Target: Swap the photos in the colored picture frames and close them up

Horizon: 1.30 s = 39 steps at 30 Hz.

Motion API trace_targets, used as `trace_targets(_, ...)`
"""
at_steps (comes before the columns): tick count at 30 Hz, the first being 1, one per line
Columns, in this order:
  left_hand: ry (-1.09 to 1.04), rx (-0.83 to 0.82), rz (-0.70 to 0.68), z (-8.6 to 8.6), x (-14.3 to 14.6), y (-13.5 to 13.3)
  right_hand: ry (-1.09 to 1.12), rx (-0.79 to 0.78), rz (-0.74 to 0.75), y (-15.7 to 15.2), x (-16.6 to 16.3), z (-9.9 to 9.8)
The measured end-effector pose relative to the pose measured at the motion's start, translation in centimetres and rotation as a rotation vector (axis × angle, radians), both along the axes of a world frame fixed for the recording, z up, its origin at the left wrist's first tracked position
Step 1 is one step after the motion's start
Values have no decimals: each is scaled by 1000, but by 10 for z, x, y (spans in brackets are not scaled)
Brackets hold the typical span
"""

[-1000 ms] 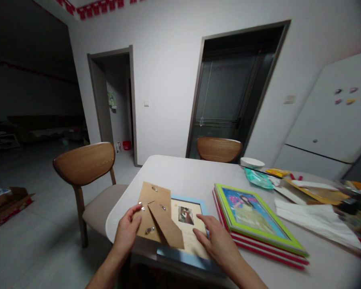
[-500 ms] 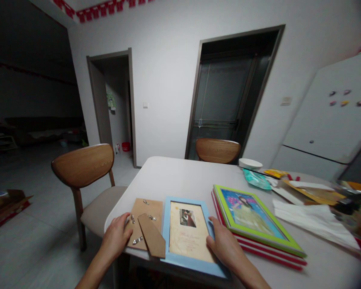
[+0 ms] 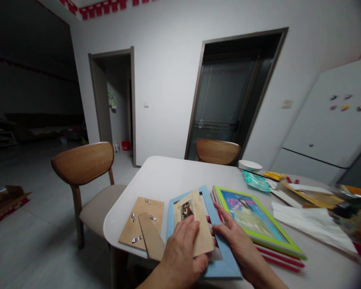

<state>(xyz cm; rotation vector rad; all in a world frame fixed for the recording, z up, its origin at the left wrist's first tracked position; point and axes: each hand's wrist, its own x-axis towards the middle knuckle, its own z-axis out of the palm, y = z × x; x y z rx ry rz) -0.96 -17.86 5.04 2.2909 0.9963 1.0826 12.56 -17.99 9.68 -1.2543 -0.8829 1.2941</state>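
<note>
A light-blue photo frame (image 3: 225, 263) is tilted up at the table's front edge, with my right hand (image 3: 239, 239) closed around its right side. Red fingertip-like shapes show through its opening. A cream printed card (image 3: 203, 233) with a small photo lies askew over the opening. My left hand (image 3: 182, 247) is closed on that card, fingers across its face and thumb at its lower edge. To the left lies a brown backing board (image 3: 128, 230) with metal clips and a stand leg (image 3: 150, 237), partly behind my left hand.
A green picture frame (image 3: 276, 237) rests on red frames (image 3: 276, 259) right of my right hand. Beyond are a teal packet (image 3: 256, 180), a white bowl (image 3: 250, 165), white paper (image 3: 309, 216) and clutter. Wooden chairs (image 3: 84, 164) stand at the left and far sides of the white table (image 3: 180, 170).
My left hand has moved right from the backing board onto the card. The card now sits turned and out of line with the blue frame, which has tilted in my right hand.
</note>
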Motion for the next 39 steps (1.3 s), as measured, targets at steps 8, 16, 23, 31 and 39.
trace_targets(8, -242, -58, 397, 3, -55, 17, -747, 63, 39, 16, 38, -47)
trace_targets(16, -178, -279, 524, -46, -107, 22, -1321, 107, 86, 19, 51, -92)
trace_targets(23, -19, -238, 521, -57, -109, 21, -1438, 163, 55, 16, 46, -95)
trace_targets(31, 421, -183, 206, -41, -108, 5, -1363, 374, 50, 12, 30, -85)
trace_targets(39, 482, -65, 174, -37, -95, 7, -1028, 301, 265, 17, -15, -80)
